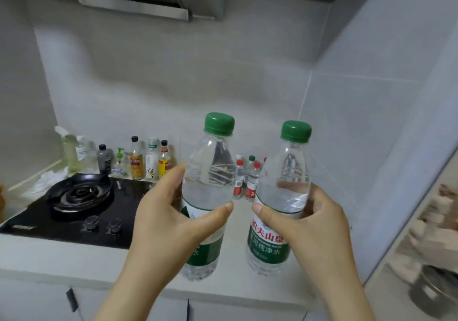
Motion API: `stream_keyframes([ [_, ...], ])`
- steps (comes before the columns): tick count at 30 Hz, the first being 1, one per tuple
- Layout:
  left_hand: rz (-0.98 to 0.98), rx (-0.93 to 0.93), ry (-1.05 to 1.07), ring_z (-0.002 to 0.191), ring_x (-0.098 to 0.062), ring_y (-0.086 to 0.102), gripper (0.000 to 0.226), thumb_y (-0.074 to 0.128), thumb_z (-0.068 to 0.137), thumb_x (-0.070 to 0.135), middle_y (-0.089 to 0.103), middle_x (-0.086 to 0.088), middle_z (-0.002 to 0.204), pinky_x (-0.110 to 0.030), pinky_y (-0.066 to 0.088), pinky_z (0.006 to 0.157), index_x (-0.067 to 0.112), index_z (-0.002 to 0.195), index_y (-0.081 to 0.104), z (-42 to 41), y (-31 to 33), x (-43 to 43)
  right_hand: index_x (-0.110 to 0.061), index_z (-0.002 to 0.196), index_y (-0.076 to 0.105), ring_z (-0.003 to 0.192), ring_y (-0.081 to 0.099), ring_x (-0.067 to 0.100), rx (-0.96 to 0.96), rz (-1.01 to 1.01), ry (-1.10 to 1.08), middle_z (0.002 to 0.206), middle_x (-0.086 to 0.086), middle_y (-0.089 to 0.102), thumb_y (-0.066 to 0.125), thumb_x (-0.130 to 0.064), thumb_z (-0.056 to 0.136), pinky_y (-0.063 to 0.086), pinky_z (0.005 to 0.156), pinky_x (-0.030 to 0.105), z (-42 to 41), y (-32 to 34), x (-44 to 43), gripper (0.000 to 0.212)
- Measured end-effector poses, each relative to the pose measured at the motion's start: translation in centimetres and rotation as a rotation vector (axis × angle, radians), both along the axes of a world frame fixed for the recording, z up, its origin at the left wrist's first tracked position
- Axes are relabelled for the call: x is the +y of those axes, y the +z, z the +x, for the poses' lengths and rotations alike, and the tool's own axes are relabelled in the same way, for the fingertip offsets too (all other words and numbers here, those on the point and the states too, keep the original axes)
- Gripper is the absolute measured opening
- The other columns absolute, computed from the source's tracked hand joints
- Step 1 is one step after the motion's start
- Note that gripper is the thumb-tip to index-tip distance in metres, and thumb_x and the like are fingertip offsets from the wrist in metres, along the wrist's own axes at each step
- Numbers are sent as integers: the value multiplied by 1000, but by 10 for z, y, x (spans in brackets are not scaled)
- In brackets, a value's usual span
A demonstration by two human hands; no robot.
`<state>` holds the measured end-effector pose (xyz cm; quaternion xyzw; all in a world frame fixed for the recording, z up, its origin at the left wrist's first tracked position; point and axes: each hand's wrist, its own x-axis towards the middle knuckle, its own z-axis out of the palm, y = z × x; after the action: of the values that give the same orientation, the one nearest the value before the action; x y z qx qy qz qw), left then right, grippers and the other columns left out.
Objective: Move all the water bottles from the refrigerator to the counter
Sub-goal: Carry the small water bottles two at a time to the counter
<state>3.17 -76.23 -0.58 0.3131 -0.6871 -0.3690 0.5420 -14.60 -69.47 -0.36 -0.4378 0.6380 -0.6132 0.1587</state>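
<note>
Over worktop (74, 258) front edge, left hand (161, 216) gripping left water bottle (210, 172) mid-body, right hand (314, 221) gripping right water bottle (285, 172) likewise; fingers (171, 174) curling round, thumbs crossing fronts; bottles standing upright, apart.

Counter (62, 256) lies open in front; small bottles (251, 186) crowd the back.

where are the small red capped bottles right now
Head view: the red-capped bottles stand at the back of the counter, right of the stove, seen in the gap between the held left green-capped bottle and right green-capped bottle.
</note>
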Motion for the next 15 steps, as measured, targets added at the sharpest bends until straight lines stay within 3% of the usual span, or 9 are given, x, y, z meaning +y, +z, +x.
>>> stream_keyframes([
  [7, 50, -5, -80, 84, 0, 70, 47, 85, 61, 12, 74, 18, 90, -13, 54, 70, 33, 100, 67, -28, -10, -53, -33, 102, 70, 84, 71, 4, -21, 49, -74, 90, -17, 75, 91, -30, 51, 60, 74, 30, -22, -9, -45, 55],
  [15, 61, -19, -81, 82, 2, 70, 46, 88, 60, 18, 74, 20, 89, -13, 55, 70, 34, 98, 67, -79, -10, -114, -34, 92, 70, 76, 70, -1, -51, 47, -62, 84, -21, 74, 92, -26, 51, 58, 69, 26, -74, -14, -106, 47],
])
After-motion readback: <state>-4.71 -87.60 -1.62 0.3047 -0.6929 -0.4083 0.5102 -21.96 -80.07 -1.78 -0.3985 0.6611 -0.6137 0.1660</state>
